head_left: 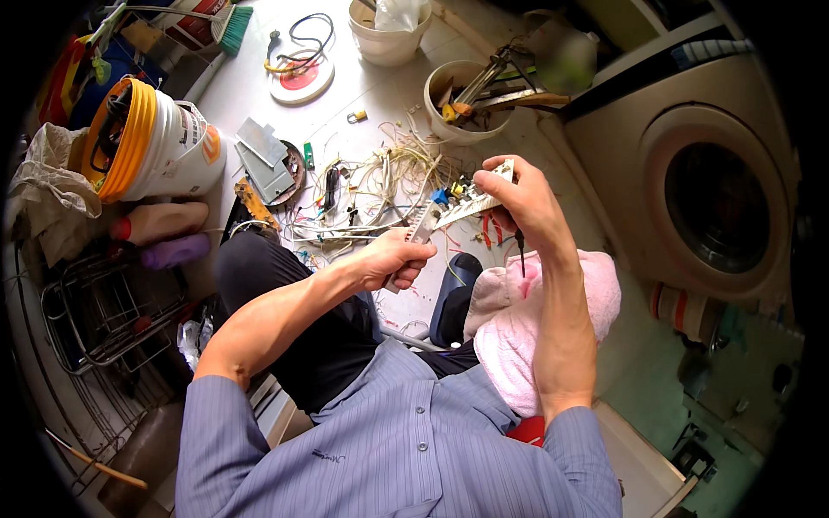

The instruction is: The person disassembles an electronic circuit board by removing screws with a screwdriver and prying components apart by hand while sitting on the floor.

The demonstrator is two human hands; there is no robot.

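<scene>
My left hand (393,259) is closed round a white plastic strip piece (421,226) held upright at a tilt. My right hand (518,198) grips a longer white strip piece (466,205), which slants down to meet the left one, and also holds a thin dark screwdriver (522,257) pointing down. Beyond them lie tangled white wires (380,173), red-handled pliers (489,231), a small blue part (442,195) and grey metal plates (268,168). A pink towel (583,302) lies beside my right forearm.
A yellow-rimmed bucket (181,147), bottles (155,220) and a wire rack (112,311) stand left. At the back are a coiled cable (302,69), a white bucket (389,43) and a bucket of tools (466,121). A washing machine (648,190) fills the right.
</scene>
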